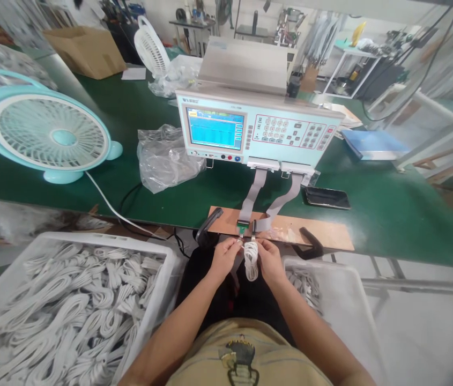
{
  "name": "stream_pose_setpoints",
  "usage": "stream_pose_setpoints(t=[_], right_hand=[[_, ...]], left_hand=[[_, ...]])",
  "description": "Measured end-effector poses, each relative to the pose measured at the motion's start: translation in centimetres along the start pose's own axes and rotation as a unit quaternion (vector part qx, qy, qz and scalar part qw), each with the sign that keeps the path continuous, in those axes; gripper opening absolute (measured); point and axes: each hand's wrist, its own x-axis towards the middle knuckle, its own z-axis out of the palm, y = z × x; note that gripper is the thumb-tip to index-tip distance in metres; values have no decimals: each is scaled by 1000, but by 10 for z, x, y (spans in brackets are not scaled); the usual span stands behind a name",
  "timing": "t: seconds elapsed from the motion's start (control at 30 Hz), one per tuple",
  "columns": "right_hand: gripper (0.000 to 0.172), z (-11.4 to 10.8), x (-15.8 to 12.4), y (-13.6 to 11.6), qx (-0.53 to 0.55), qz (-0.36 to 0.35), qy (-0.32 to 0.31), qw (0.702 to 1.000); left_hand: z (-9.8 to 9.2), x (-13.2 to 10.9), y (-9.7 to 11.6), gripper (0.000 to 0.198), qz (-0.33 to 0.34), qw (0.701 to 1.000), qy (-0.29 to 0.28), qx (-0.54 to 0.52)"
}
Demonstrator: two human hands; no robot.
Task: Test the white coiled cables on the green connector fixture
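A white coiled cable (251,261) hangs between my two hands at the table's front edge. My left hand (226,257) is closed, thumb and fingers pinching one end of it just below a small green circuit board (243,229). Closed on the other end, my right hand (269,260) sits below a dark connector (254,226). Two grey ribbon cables (253,196) run from these fixtures up to a white test instrument (250,128) with a lit blue screen. Whether the cable's plugs are fully seated I cannot tell.
A wooden board (331,231) lies along the green table's (391,214) edge, with black clamps (209,225) on it. A white bin (162,247) of coiled cables stands left, another bin (347,268) right. A phone (326,198), plastic bag (165,158) and blue fan (45,134) are on the table.
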Motion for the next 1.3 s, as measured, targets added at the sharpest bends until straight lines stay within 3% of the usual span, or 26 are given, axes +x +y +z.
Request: stream_pose_setpoints(t=[0.2, 0.37, 0.63, 0.87, 1.07, 1.13, 1.2, 1.3], right_hand=[[16, -3, 1, 3, -2, 0, -15, 1000], [17, -4, 1, 3, -10, -7, -14, 1000], [19, -6, 2, 4, -19, -8, -24, 999], [22, -5, 2, 0, -28, 7, -28, 999], [20, -9, 4, 2, -28, 3, -13, 1000], [21, -11, 6, 4, -36, -5, 10, 999], [22, -11, 8, 6, -41, -5, 29, 999], [24, -11, 10, 6, -50, 16, 44, 998]], left_hand=[[6, 0, 4, 28, 6, 1000, 21, -7], [17, -3, 2, 26, -34, 993, 67, -92], [29, -10, 0, 30, -35, 983, 115, -140], [41, -8, -4, 32, 1, 976, 179, -125], [46, -6, -7, 37, -21, 983, 169, -73], [37, -10, -2, 37, -18, 989, 144, -30], [14, -19, 7, 32, 20, 992, 123, 30], [-49, -44, 27, 19, 93, 970, 143, 172]])
